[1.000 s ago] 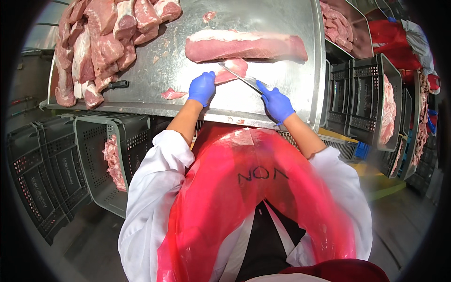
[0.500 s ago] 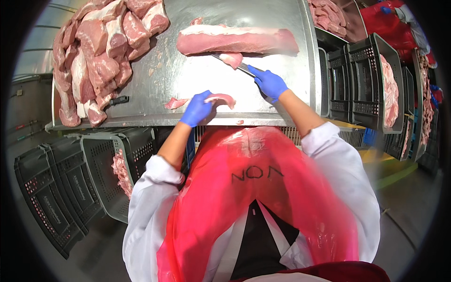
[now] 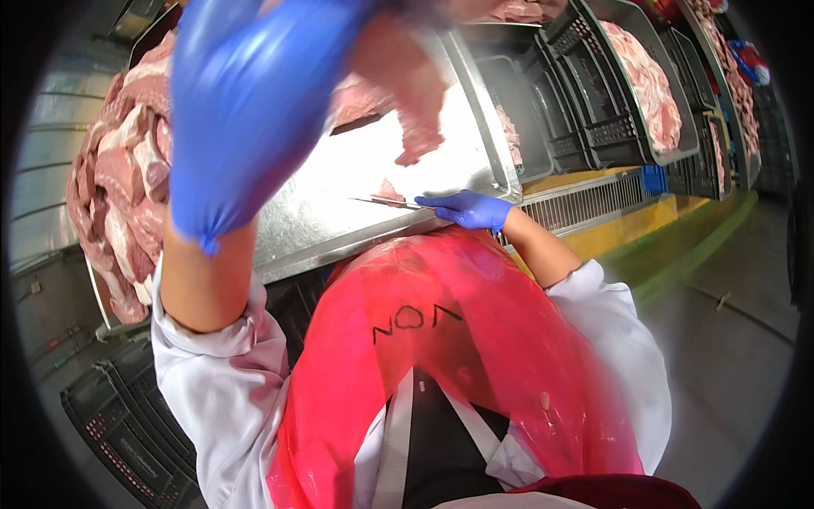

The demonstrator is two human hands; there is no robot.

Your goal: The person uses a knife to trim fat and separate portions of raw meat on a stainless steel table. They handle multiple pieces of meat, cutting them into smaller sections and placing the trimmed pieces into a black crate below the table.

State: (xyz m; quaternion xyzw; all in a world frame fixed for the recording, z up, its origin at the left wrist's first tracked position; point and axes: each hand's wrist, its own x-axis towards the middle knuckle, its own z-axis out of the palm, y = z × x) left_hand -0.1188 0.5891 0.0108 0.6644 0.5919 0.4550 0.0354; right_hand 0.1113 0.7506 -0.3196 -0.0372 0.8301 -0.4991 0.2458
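Observation:
My left hand (image 3: pixel 254 102), in a blue glove, is raised very close to the view and smeared by motion. It grips a strip of raw meat (image 3: pixel 415 102), which hangs to the right of the glove above the metal table (image 3: pixel 297 220). Low at the table's front edge, my gloved right hand (image 3: pixel 471 209) is closed on a knife (image 3: pixel 398 202), its blade pointing left. A small meat scrap (image 3: pixel 388 188) lies beside the blade. Behind my left hand, part of a larger piece of meat (image 3: pixel 352 102) shows on the table; the rest is hidden.
A heap of raw meat pieces (image 3: pixel 123 182) covers the table's left end. Dark plastic crates (image 3: pixel 585 93) stand at the right, some with meat (image 3: pixel 649 85) inside. More crates (image 3: pixel 136 424) stand at the lower left. A metal grating (image 3: pixel 585 204) lies right of my right hand.
My left hand has risen from the table toward the view with the meat strip. The right hand with the knife has come back to the table's front edge. The whole view has turned.

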